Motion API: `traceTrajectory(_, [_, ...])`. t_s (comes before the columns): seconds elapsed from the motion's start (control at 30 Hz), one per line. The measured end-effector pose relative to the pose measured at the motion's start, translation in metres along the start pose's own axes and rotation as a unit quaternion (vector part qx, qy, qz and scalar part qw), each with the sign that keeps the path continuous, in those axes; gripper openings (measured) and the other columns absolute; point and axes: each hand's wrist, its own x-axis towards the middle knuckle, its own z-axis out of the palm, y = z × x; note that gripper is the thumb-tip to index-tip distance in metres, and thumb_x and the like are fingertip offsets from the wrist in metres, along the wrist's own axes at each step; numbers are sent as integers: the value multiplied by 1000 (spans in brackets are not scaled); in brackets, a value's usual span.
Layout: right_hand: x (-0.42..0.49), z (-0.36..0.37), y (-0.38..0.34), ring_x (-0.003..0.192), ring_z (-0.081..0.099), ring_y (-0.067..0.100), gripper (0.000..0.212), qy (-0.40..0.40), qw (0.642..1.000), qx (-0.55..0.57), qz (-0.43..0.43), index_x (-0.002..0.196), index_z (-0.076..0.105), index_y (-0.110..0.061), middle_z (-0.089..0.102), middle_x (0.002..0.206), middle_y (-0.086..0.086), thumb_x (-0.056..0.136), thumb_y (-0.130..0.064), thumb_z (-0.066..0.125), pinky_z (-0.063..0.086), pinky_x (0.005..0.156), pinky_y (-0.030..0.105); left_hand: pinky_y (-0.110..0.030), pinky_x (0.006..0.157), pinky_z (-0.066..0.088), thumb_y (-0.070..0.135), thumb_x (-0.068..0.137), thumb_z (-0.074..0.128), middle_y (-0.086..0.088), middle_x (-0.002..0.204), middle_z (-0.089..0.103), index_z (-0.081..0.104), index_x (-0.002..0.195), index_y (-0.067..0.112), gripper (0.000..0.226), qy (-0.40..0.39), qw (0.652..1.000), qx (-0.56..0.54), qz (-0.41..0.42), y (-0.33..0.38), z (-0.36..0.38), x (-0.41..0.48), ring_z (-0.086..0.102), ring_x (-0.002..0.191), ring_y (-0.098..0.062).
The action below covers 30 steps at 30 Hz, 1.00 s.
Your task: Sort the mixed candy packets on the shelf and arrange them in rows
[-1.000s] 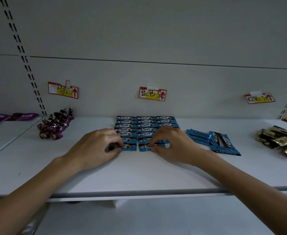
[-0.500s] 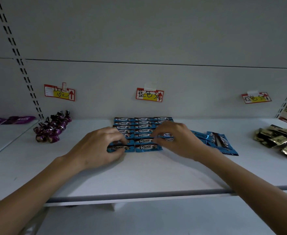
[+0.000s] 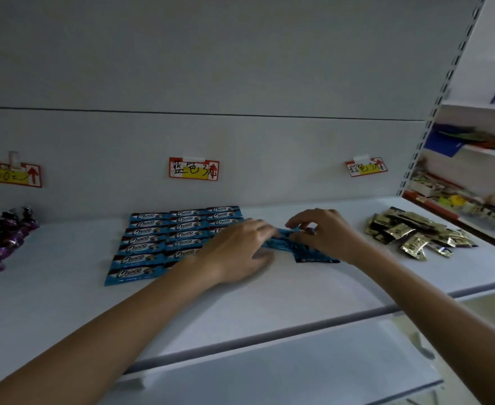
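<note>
Blue Choco packets (image 3: 164,241) lie in three neat rows under the middle label. Just to their right sits a small loose heap of the same blue packets (image 3: 316,257). My left hand (image 3: 237,254) reaches across the rows, its fairly straight fingers touching the left end of the heap. My right hand (image 3: 322,233) hovers over the heap with curled fingers and thumb pinching a blue packet there. Both hands hide part of the heap and the right-hand row.
Purple wrapped candies (image 3: 0,244) are piled at the far left of the white shelf (image 3: 269,299). Gold packets (image 3: 410,232) lie heaped at the right. Three price labels hang on the back wall, the middle label (image 3: 194,168) above the blue rows. A neighbouring rack (image 3: 468,182) stands further right.
Both hands left the front of the blue rows and moved right onto the loose blue heap. The view swung right, showing the neighbouring rack.
</note>
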Motion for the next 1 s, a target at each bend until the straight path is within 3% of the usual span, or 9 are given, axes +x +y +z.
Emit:
traceTrajectory(0.13, [3,0,-7,96,59,11,23,-27,999,-32,-26,108,69,-23,68,108,-6,86,-24,63,43,82,21,-33,88,42,24,95,48,-4,114,58,58,121,15,29,-21,999,25,-12,3,6,22,51,107,-20])
traceTrajectory(0.23, [2,-2,-2,97,59,13,23,-39,996,-73,-20,108,69,-25,68,107,-6,89,-22,57,47,82,28,-30,85,37,19,97,42,-7,112,58,58,120,13,28,-27,997,77,9,4,8,27,51,106,-23])
traceTrajectory(0.33, [0,-3,7,90,62,19,24,9,998,-60,-10,107,69,-19,71,100,0,90,-17,53,50,80,35,-32,82,38,13,97,37,-12,108,62,55,121,8,30,-13,990,137,39,8,9,30,55,99,-27])
traceTrajectory(0.4, [-2,-2,11,79,64,22,22,63,998,-7,-12,104,69,-12,72,92,5,89,-9,54,52,75,39,-29,73,40,8,95,40,-12,101,65,55,116,5,26,30,995,88,28,10,6,33,59,89,-26])
traceTrajectory(0.5, [-6,-5,6,61,61,23,17,114,991,61,-17,97,66,-11,70,80,7,87,-2,57,48,60,25,-29,69,49,7,90,51,-6,99,67,54,110,10,20,86,996,-20,-18,11,-5,33,61,79,-18])
traceTrajectory(0.57, [-8,-8,-3,62,62,22,15,117,988,99,-25,89,61,-16,69,77,6,86,-2,58,47,58,23,-31,72,54,7,87,58,-3,98,68,57,105,11,18,96,990,-89,-50,10,-13,28,64,80,-15])
traceTrajectory(0.7, [-11,-9,-20,63,60,7,35,63,987,140,-39,80,55,-39,68,81,-4,86,-4,57,49,57,23,-11,68,50,7,86,62,13,82,65,64,95,17,14,104,971,-195,-93,2,-31,-1,63,74,2])
traceTrajectory(0.77, [-14,-3,-31,70,62,7,37,17,988,141,-62,85,57,-44,69,84,-5,87,-6,56,49,59,19,-4,68,44,8,86,63,20,83,62,67,94,19,14,111,969,-192,-106,-5,-37,-25,60,79,10])
traceTrajectory(1.0, [-25,19,-71,79,58,-3,21,-67,980,112,-151,96,70,-21,68,89,-11,87,-7,57,41,68,4,-4,77,41,13,84,67,18,93,67,69,95,26,17,79,984,-91,-127,-28,-41,-110,57,93,9])
